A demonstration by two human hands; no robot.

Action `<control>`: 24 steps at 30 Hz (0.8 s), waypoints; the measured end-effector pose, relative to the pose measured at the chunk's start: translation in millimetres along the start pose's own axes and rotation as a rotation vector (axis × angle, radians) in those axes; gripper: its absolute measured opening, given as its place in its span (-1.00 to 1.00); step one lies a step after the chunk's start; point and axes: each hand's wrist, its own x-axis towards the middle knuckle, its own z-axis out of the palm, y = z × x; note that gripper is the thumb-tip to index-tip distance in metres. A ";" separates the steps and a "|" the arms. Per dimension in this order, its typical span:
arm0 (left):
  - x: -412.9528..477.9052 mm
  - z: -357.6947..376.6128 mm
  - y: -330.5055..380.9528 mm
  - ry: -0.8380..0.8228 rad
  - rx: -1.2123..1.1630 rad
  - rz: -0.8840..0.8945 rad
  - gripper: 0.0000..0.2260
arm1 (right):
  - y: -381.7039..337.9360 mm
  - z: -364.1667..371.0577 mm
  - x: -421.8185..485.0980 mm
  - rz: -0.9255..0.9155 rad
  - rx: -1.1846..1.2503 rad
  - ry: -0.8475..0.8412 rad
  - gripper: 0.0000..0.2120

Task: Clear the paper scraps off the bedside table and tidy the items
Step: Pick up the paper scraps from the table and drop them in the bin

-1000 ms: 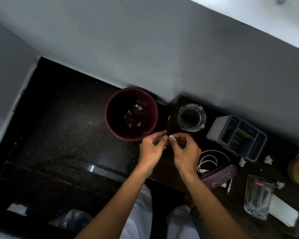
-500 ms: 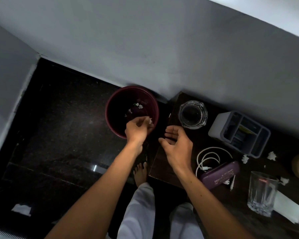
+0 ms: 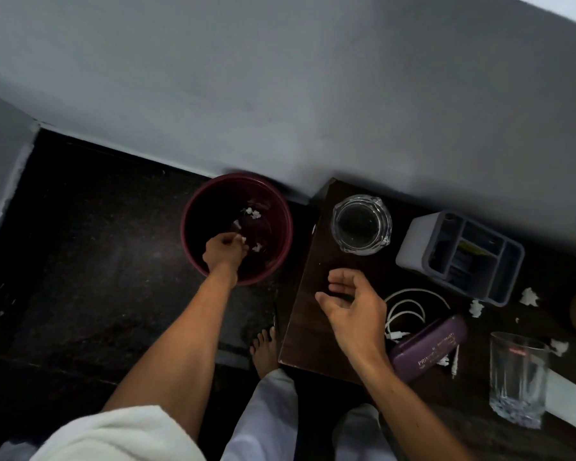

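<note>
A dark red bin (image 3: 193, 207) stands on the floor left of the dark wooden bedside table (image 3: 313, 261), with several white scraps (image 3: 255, 213) at its bottom. My left hand (image 3: 223, 252) reaches down inside the bin, fingers pinched on a small white paper scrap (image 3: 242, 239). My right hand (image 3: 350, 306) hovers over the table's left part, fingers loosely curled and apart, holding nothing. More paper scraps lie on the table: one (image 3: 475, 308) by the organiser, another (image 3: 528, 297) to its right, and a third (image 3: 559, 347) beside the tumbler.
On the table stand a glass ashtray (image 3: 361, 224), a grey-and-white desk organiser (image 3: 459, 256), a coiled white cable (image 3: 409, 309), a purple case (image 3: 429, 349), a glass tumbler (image 3: 516, 380) and a white card (image 3: 569, 397). The wall runs behind. My bare foot (image 3: 263, 347) is by the table's corner.
My left hand took the scrap from my right hand and moved left and down into the bin. My right hand opened and stayed over the table.
</note>
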 end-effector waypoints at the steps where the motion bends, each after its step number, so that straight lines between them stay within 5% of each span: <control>1: 3.1 0.8 -3.1 0.003 0.006 -0.001 -0.82 | 2.4 0.2 -0.9 0.000 0.000 0.000 -0.67; 10: -19.4 8.9 -7.3 -0.035 -0.087 -0.028 -0.82 | 15.2 -14.5 -16.0 0.015 -0.023 0.016 -0.73; 19: -151.6 18.7 -8.3 -0.153 -0.149 0.279 -0.85 | 17.0 -49.6 -49.3 -0.002 -0.040 0.099 -0.78; 24: -230.7 35.8 -43.4 -0.296 -0.125 0.295 -0.84 | 26.6 -81.3 -80.1 -0.019 -0.063 0.171 -0.81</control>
